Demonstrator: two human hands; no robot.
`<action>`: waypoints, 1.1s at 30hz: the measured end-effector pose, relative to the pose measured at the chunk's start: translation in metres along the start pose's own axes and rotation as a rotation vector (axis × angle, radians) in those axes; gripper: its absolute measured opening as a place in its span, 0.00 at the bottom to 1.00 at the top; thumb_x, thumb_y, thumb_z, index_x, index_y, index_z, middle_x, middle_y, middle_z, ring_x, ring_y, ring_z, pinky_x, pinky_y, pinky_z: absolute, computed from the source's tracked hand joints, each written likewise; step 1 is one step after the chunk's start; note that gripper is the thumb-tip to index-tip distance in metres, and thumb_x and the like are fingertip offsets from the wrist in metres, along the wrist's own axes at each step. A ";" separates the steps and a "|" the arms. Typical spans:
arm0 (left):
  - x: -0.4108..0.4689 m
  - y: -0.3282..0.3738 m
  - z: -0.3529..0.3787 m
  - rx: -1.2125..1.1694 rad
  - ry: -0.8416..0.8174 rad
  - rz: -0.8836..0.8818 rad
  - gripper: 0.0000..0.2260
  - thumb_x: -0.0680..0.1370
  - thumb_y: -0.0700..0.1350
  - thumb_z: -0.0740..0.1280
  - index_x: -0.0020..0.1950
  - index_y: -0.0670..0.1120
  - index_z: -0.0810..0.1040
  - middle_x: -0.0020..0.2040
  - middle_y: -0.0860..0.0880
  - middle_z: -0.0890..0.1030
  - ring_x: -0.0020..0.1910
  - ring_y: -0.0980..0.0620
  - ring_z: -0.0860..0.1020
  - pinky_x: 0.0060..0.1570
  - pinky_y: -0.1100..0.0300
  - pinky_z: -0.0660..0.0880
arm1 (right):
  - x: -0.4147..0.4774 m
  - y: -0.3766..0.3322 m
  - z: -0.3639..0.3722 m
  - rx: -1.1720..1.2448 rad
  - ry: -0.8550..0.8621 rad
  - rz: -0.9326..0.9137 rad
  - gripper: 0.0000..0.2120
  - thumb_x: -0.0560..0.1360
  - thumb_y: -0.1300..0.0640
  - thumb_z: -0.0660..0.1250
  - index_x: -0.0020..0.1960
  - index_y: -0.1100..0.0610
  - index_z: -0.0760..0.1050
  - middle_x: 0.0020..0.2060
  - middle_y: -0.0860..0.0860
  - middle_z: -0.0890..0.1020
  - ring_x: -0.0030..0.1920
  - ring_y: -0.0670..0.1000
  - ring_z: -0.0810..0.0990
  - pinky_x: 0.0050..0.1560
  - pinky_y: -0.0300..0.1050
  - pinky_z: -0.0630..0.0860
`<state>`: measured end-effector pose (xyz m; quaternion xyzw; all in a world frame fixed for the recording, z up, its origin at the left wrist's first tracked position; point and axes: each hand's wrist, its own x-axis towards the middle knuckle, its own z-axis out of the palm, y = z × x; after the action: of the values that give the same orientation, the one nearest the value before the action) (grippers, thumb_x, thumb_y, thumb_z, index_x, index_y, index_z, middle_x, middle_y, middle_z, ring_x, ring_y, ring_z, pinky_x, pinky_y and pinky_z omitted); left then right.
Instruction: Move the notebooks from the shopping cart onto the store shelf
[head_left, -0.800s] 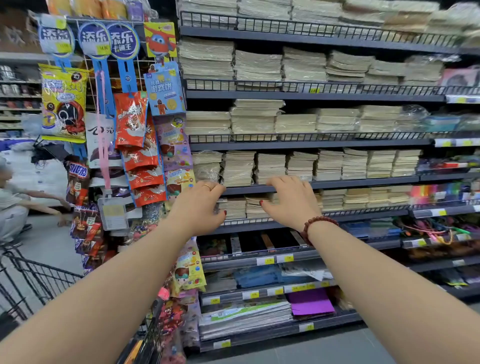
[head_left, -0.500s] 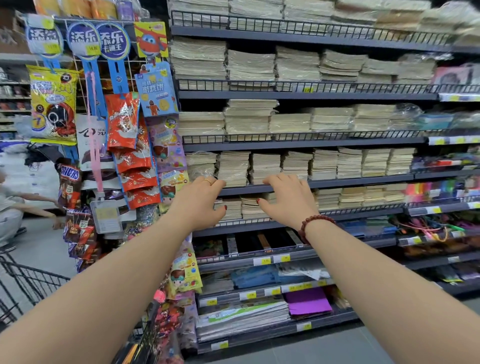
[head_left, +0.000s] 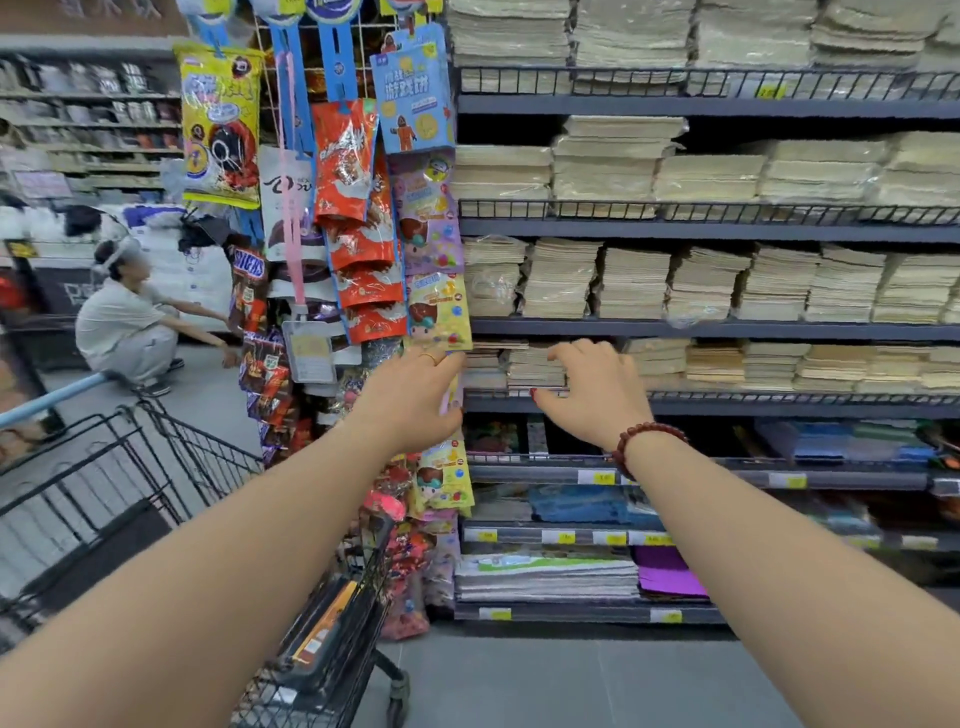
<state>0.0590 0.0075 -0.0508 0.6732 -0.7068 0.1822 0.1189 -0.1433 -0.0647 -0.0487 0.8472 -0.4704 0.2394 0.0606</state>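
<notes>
Stacks of cream notebooks fill the dark grey store shelf (head_left: 727, 408). A short notebook stack (head_left: 535, 366) lies at the left end of that tier. My right hand (head_left: 592, 392), with a red bead bracelet, hovers in front of this stack with fingers spread and its fingertips at the stack's edge; it holds nothing. My left hand (head_left: 415, 402), wearing a ring, is just left of the shelf end, in front of hanging snack packs, fingers loosely apart and empty. The black wire shopping cart (head_left: 156, 467) stands at the lower left, with dark flat items (head_left: 322, 623) in its near corner.
A rack of hanging snack bags (head_left: 353, 208) juts out at the shelf's left end, close to my left hand. A person (head_left: 124, 322) crouches in the aisle beyond the cart. Lower tiers hold blue and purple stationery (head_left: 670, 577). Grey floor lies below.
Both hands have come off the top of the notebook stack and drawn back slightly toward me. The view has swung left, so the cart and the crouching person show more.
</notes>
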 end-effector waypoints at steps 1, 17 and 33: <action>-0.007 -0.010 0.003 -0.003 -0.009 -0.024 0.25 0.75 0.52 0.62 0.71 0.47 0.65 0.66 0.47 0.73 0.63 0.45 0.71 0.51 0.54 0.71 | 0.001 -0.009 0.009 0.018 -0.018 -0.012 0.23 0.73 0.43 0.62 0.65 0.51 0.69 0.62 0.50 0.75 0.64 0.55 0.69 0.62 0.51 0.63; -0.118 -0.250 0.090 -0.012 -0.254 -0.191 0.24 0.74 0.55 0.62 0.67 0.45 0.68 0.58 0.44 0.75 0.56 0.43 0.74 0.47 0.50 0.76 | 0.035 -0.208 0.184 0.079 -0.287 -0.113 0.23 0.73 0.44 0.61 0.65 0.53 0.70 0.61 0.52 0.76 0.62 0.56 0.71 0.62 0.55 0.66; -0.122 -0.334 0.290 -0.253 -0.596 -0.383 0.22 0.75 0.52 0.63 0.67 0.46 0.67 0.60 0.45 0.73 0.59 0.43 0.72 0.50 0.52 0.73 | 0.073 -0.241 0.409 0.215 -0.680 -0.008 0.22 0.72 0.46 0.63 0.64 0.53 0.71 0.58 0.53 0.76 0.62 0.57 0.71 0.58 0.51 0.69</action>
<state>0.4220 -0.0115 -0.3313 0.7967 -0.5884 -0.1362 0.0223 0.2305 -0.1222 -0.3444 0.8817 -0.4325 -0.0084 -0.1883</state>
